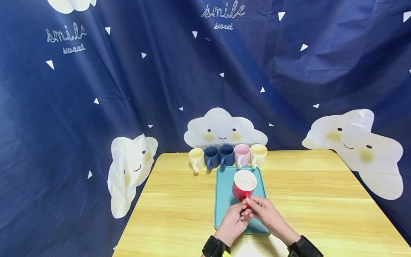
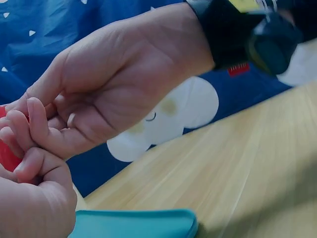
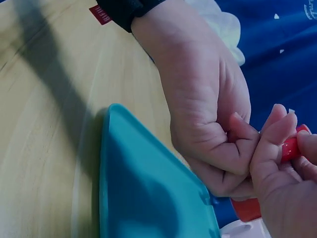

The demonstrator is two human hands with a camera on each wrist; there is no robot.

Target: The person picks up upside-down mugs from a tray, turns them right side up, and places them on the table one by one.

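Note:
A red mug (image 1: 239, 192) with a white inside is held over the teal tray (image 1: 224, 182), its handle turned toward me. My right hand (image 1: 269, 215) pinches the handle between thumb and fingers. From the other side, my left hand (image 1: 233, 220) grips the same handle, and the fingers of both hands meet there. In the left wrist view, a bit of the red mug (image 2: 7, 153) shows beyond the curled fingers. The right wrist view shows the red handle (image 3: 291, 149) among the left hand's fingers, while most of the mug is hidden.
Behind the tray, mugs stand in a row: a cream mug (image 1: 197, 159), two dark blue mugs (image 1: 211, 157), a pink mug (image 1: 242, 154) and another cream mug (image 1: 258, 155). A blue curtain (image 1: 179, 78) hangs behind the wooden table (image 1: 308, 200).

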